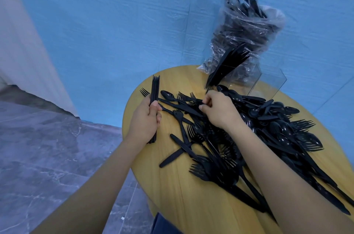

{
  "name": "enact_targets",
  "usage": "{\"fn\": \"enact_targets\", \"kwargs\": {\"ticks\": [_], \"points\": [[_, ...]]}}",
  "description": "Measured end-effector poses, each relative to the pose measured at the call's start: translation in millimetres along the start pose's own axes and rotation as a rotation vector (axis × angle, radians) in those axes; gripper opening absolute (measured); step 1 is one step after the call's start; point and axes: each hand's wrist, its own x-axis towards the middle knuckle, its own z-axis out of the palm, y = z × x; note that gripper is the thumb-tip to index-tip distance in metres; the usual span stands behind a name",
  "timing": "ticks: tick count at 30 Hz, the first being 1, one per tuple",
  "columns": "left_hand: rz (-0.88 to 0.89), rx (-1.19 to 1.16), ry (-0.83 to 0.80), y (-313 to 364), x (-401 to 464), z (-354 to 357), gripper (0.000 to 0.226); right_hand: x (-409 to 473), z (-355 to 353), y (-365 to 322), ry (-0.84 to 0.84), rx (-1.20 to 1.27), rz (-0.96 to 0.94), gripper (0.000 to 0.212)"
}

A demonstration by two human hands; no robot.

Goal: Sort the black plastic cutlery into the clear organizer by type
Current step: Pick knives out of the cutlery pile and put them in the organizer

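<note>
— Home, office, workshop?

— Hard to say. Looks like a makeshift set-up: creased blue sheet backdrop (115,23) hung behind a round yellow wood-grain table (172,186), grey marble-patterned floor tiles (47,157) below, pale curtain (21,42) at left.

— Anything more?

— Only a clear plastic bag of black cutlery (243,32) against the backdrop.

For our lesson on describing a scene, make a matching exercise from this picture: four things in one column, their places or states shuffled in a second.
Things:
1. left hand
2. right hand
3. clear organizer
4. plastic bag

States:
A. behind the organizer, against the blue wall
B. grips an upright bundle of cutlery
C. one compartment holds black cutlery
D. pinches a piece in the loose pile

Pairs: 1-B, 2-D, 3-C, 4-A
</note>
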Motion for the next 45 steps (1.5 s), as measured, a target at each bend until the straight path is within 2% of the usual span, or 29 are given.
{"fn": "enact_targets", "kwargs": {"ticks": [4, 8, 13, 17, 19, 26, 28, 30, 33, 37, 41, 45], "points": [[-0.008, 0.002, -0.007, 0.2, 0.2, 0.6, 0.019, 6.2, 3.5, -10.4, -0.010, 0.097, -0.060, 0.007], [0.008, 0.001, -0.012, -0.4, 0.3, 0.6, 0.017, 8.9, 17.3, -16.7, -0.118, 0.013, -0.117, 0.014], [0.006, -0.010, -0.019, -0.4, 0.6, 0.1, 0.019, 12.3, 26.4, -16.5, -0.180, -0.072, -0.074, 0.013], [0.013, -0.012, -0.020, 0.0, 0.0, 0.1, 0.018, 17.5, 31.5, -14.1, -0.119, -0.130, -0.058, 0.010], [0.025, -0.001, -0.018, -0.1, -0.1, -0.3, 0.019, 18.8, 28.8, -13.8, -0.085, -0.079, -0.074, 0.011], [0.016, -0.012, -0.012, 2.6, -1.7, -1.4, 0.017, 13.4, -9.6, -26.0, 0.218, 0.450, -0.170, 0.007], [0.012, 0.000, -0.011, 2.6, -1.6, -1.4, 0.017, 14.4, -18.1, -27.0, 0.276, 0.515, -0.169, 0.016], [-0.002, 0.004, -0.008, 1.7, -0.8, -1.5, 0.022, 14.3, -23.7, -27.4, 0.291, 0.519, -0.155, 0.023], [-0.041, -0.023, 0.008, -0.9, 1.3, -3.8, 0.028, 11.1, -31.9, -29.6, 0.308, 0.540, -0.131, 0.022], [-0.045, -0.077, -0.012, 5.5, -1.7, -4.3, 0.028, -0.6, -38.8, -34.1, 0.256, 0.622, -0.122, 0.023], [-0.028, -0.228, -0.107, 34.9, -12.3, 5.1, 0.027, -16.7, -29.6, -36.4, 0.212, 0.617, -0.137, 0.026], [0.033, -0.268, -0.192, 60.2, -26.2, 17.9, 0.025, -28.8, -22.9, -35.7, 0.231, 0.587, -0.116, 0.021]]}}
